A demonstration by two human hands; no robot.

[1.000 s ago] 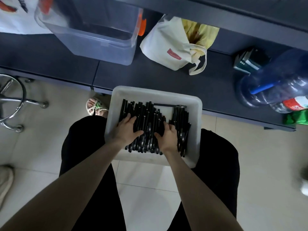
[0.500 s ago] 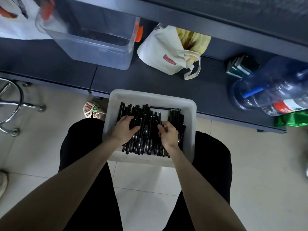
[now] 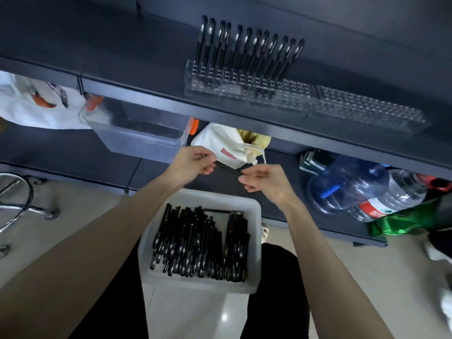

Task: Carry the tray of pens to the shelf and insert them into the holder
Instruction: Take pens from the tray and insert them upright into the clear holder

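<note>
Across the top of the frame, a dark shelf (image 3: 122, 50) with a clear holder (image 3: 354, 106), black pens (image 3: 247, 50) upright in its left part only. Lower centre, a white tray (image 3: 255, 216) of loose pens (image 3: 200, 243) over the lap. Between the two, left grip (image 3: 193, 162) and right grip (image 3: 266, 179), each pinched on one end of a single pen (image 3: 227, 168). Long axis from upper left to lower right, nearly level. Probably needs tipping upright, then lifting toward the vacant holes at upper right; right grip nearer those.

Pale glossy floor tiles (image 3: 396, 272) lie under dark shelving (image 3: 137, 57), with a chrome stool base (image 3: 36, 211) at left.
</note>
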